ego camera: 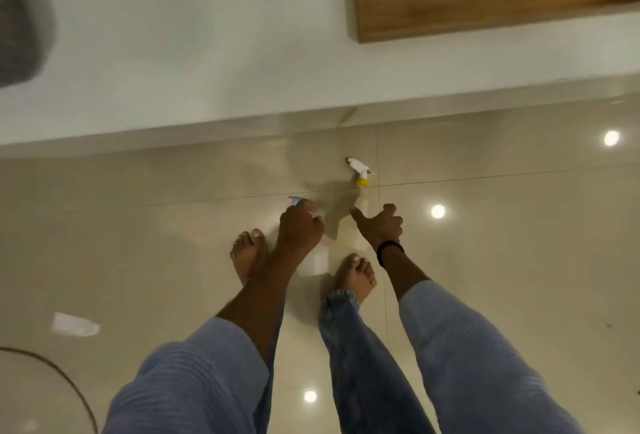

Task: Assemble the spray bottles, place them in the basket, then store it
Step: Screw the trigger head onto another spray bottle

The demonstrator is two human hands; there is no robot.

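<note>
Head view: spray head [360,172] beyond both hands.

Lighting is warm, indoor and moderate. The glossy floor [138,243] mirrors overhead spot lamps as four round glare points [438,211], scattered to the right of and below the hands. Soft shadow spreads on the floor just above the left hand [300,229]. Motion blur smears both hands and the bottles. Straight edges bow from wide-angle distortion. Focus is soft throughout.
</note>
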